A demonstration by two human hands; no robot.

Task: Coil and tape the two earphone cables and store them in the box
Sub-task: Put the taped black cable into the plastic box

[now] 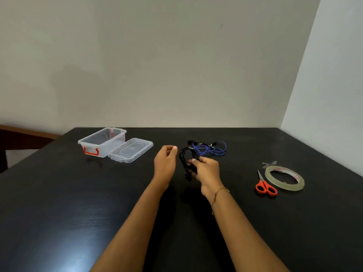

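Black earphone coil (186, 160) pinched in right-hand fingers (196, 162)

The black wood-grain worktop (59, 213) has a soft sheen. The clear plastic box (102, 141) and its lid (130, 150) look smooth and glossy. Translucent tape roll (284, 178) shines; orange scissor handles (266, 188) are smooth plastic.

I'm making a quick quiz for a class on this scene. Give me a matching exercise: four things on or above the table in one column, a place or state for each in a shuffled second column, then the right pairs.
Things:
1. black earphone cable
2. blue earphone cable
3. box
4. scissors

Places or states:
A. open, lid lying beside it
B. loose on the table, uncoiled
C. coiled, held in the right hand
D. lying just left of the tape roll

Pairs: 1-C, 2-B, 3-A, 4-D
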